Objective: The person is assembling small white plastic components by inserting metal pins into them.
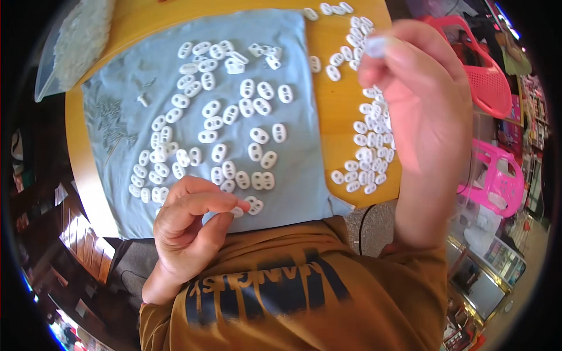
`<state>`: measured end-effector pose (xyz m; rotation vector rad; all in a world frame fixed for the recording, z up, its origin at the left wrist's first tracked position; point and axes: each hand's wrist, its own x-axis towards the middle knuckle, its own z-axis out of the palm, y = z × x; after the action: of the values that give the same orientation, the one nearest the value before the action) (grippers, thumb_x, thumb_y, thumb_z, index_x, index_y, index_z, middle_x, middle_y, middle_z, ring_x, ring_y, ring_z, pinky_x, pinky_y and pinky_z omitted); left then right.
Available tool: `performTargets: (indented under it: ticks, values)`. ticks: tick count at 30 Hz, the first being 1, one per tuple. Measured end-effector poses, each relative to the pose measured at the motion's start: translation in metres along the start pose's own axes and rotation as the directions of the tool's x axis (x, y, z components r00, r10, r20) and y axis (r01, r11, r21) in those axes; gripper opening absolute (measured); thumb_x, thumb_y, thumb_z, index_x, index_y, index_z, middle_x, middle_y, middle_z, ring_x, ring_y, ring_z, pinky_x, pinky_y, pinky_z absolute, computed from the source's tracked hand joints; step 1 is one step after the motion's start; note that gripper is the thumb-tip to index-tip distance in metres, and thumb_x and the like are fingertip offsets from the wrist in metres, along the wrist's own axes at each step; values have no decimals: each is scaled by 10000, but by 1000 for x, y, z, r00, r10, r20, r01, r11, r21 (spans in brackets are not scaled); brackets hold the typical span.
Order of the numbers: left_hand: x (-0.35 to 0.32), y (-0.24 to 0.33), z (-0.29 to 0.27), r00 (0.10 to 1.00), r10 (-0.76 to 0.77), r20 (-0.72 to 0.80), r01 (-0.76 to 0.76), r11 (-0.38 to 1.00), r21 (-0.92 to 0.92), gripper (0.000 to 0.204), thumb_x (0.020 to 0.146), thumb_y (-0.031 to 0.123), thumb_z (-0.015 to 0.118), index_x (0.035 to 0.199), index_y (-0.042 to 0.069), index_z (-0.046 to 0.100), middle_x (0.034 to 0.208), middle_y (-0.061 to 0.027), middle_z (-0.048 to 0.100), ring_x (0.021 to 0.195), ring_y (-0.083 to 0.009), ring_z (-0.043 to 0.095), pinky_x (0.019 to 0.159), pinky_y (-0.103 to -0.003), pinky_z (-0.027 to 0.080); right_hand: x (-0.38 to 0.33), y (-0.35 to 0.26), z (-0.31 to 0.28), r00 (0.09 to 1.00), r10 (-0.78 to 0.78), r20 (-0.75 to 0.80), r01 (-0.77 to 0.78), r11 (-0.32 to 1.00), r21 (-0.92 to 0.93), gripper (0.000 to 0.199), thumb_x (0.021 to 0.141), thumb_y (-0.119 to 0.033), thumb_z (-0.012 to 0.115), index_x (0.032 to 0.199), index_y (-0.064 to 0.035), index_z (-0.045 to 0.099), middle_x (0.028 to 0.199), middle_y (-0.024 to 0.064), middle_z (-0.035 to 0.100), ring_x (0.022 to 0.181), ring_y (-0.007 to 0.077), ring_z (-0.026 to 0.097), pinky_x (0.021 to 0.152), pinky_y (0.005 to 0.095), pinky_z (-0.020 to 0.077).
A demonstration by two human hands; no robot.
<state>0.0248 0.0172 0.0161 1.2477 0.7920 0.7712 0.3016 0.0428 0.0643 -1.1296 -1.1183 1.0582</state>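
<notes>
Left grip: the left hand (pixel 190 225) has thumb and forefinger pressed together on one small white oval two-hole piece (pixel 236 212), at the near edge of the cloth.
Right grip: the right hand (pixel 418 117) is raised close to the camera, fingertips pinched on a pale, blurred small piece (pixel 375 47); what kind of piece it is cannot be made out.
Pieces on the cloth: about sixty white oval two-hole pieces (pixel 234 111) lie loose and scattered, densest toward the left and top.
Pieces on bare wood: some forty more of the same lie in a band (pixel 369 158) along the right side of the desk, partly hidden by the right hand.
Pins: a heap of thin grey metal pins (pixel 114 126) sits on the cloth's left part, too many and too fine to count.
Cloth: one grey-blue cloth (pixel 293 175) covers most of the desk.
Desk: round, yellow wood (pixel 333 105).
Bag: one clear plastic bag (pixel 76 41) of whitish contents at the far left rim.
Room: two pink plastic chairs (pixel 486 70) stand to the right, well apart from the desk.
Pose: left forearm comes in from the lower left with the fingers curled; right wrist rises upright from an ochre sleeve (pixel 410 275).
</notes>
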Motion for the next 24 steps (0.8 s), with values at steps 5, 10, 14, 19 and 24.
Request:
performTargets:
  ticks: [5, 10, 14, 19, 24]
  values:
    - [-2, -1, 9, 990, -97, 101, 110, 984, -136, 256, 769, -168, 530, 965, -21, 605, 971, -99, 492, 851, -183, 603, 798, -278, 499, -53, -15, -18, 993, 5, -117, 9, 993, 118, 114, 891, -127, 451, 910, -20, 488, 829, 90, 486, 745, 168, 457, 719, 301, 387]
    - [-3, -2, 23, 991, -94, 94, 110, 977, -182, 230, 799, -144, 543, 980, -8, 582, 1028, -109, 487, 853, -168, 587, 792, -277, 498, -84, -13, -23, 949, 34, -315, 65, 952, 299, 117, 844, -50, 499, 904, 36, 549, 840, 152, 598, 718, 196, 562, 678, 296, 465]
    - [-5, -7, 31, 985, -90, 147, 116, 977, -180, 212, 822, -123, 552, 986, 8, 581, 1006, -97, 507, 848, -159, 589, 766, -253, 487, -96, -1, -24, 928, 122, -352, 5, 940, 340, 97, 848, -33, 539, 928, 17, 560, 871, 130, 611, 747, 182, 574, 697, 297, 477]
    - [-6, -2, 41, 964, -221, 150, 253, 935, -248, 214, 843, -87, 558, 1035, 7, 557, 983, -71, 549, 860, -139, 587, 774, -255, 491, -107, 15, -8, 944, 204, -258, -85, 909, 407, 128, 850, -20, 602, 971, -1, 567, 892, 66, 619, 800, 113, 585, 729, 245, 478]
    - [-4, -5, 45, 954, -288, 85, 300, 894, -333, 222, 858, -58, 562, 1070, 3, 533, 974, -63, 581, 848, -139, 597, 783, -265, 501, -101, 20, 10, 960, 187, -208, -94, 916, 391, 204, 855, 10, 599, 1054, 17, 556, 891, 51, 614, 822, 103, 586, 753, 235, 476]
